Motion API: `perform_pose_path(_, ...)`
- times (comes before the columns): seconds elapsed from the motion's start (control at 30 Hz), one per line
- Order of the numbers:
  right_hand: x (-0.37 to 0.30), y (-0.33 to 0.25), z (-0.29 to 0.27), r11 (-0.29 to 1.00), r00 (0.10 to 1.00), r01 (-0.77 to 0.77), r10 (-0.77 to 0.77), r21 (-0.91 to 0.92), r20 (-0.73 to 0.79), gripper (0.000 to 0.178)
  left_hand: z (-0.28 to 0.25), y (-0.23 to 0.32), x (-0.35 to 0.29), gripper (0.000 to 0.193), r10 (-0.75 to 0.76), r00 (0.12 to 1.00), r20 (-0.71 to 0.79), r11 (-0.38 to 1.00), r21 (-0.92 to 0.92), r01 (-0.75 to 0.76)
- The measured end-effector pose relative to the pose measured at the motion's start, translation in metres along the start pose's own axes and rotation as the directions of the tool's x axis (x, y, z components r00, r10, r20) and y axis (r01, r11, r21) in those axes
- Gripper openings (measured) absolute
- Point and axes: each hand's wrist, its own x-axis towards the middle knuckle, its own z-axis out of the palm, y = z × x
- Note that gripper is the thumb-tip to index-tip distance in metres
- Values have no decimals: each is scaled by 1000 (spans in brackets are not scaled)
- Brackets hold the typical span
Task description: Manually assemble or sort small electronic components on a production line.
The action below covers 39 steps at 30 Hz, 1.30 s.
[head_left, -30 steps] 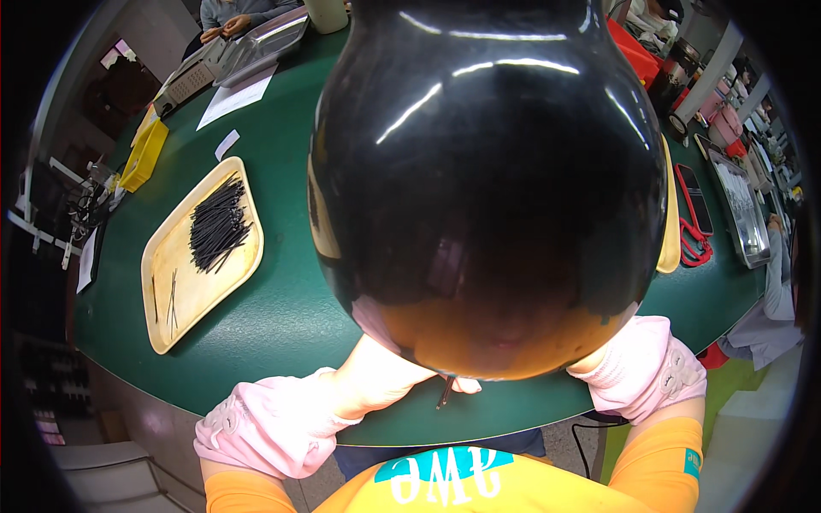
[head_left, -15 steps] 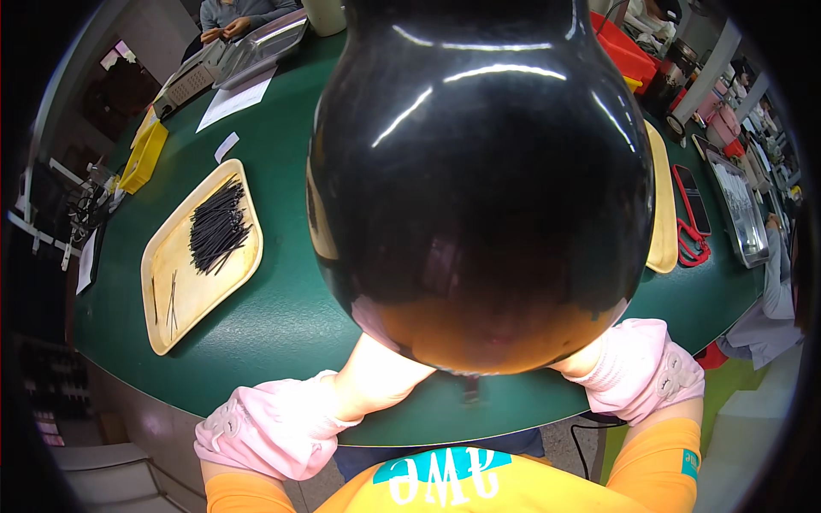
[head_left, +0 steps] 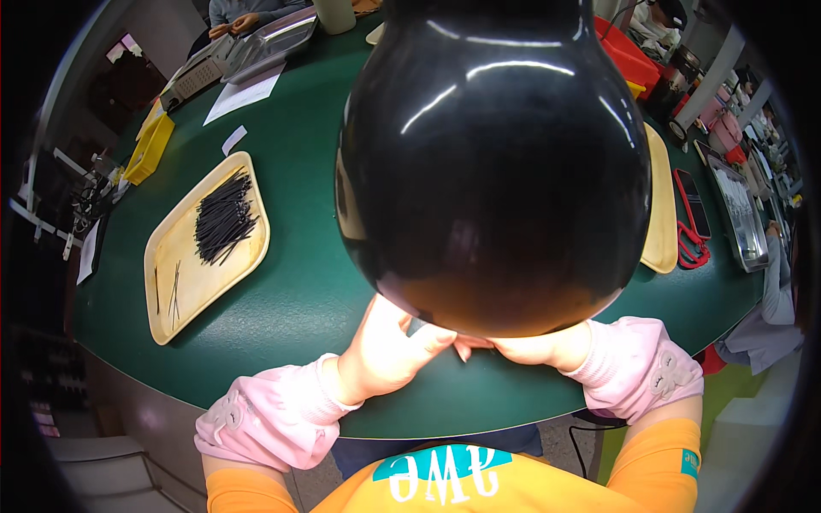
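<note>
A large glossy black lamp shade (head_left: 496, 188) hangs in front of me and blocks much of the table. Under its lower rim both hands are brightly lit. My left hand (head_left: 385, 352) reaches in with its thumb bent toward the right and its other fingers partly covered by the shade. Close to it, my right hand (head_left: 540, 348) has curled fingers, mostly hidden, with a few fingertips showing between the hands. Both look closed, but anything they hold is out of sight. To the left, a cream tray (head_left: 201, 286) carries a pile of thin black sticks (head_left: 226, 218) and several loose ones.
Another cream tray (head_left: 659, 205) shows right of the shade, beside a phone (head_left: 691, 203) with a red strap (head_left: 691, 246). A metal tray (head_left: 739, 214) lies farther right. Yellow bin (head_left: 150, 150) and paper (head_left: 244, 94) are left. Across the green table (head_left: 299, 282), another person's hands (head_left: 235, 26) show.
My hands have come toward me from beneath the shade, so more of them shows. The shade appears slightly higher and farther right in view, as the whole view has shifted a little.
</note>
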Motion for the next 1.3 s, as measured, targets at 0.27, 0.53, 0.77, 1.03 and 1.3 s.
perform_pose_path(0.27,-3,7,14,822,842,-467,302,325,447,21,14,-2,1,18,-235,971,34,945,-228,237)
perform_pose_path(0.53,-4,5,14,583,809,-564,247,585,534,23,1,8,-2,22,-390,918,66,902,-175,396)
perform_pose_path(0.77,-5,8,14,543,801,-574,219,613,557,27,2,5,-7,18,-400,912,94,828,-390,403)
perform_pose_path(1.03,-6,8,13,550,803,-563,187,617,566,27,3,6,-5,18,-365,927,90,874,-310,374)
perform_pose_path(1.3,-5,6,12,562,789,-580,209,589,578,29,4,9,-3,16,-338,939,64,915,-210,344)
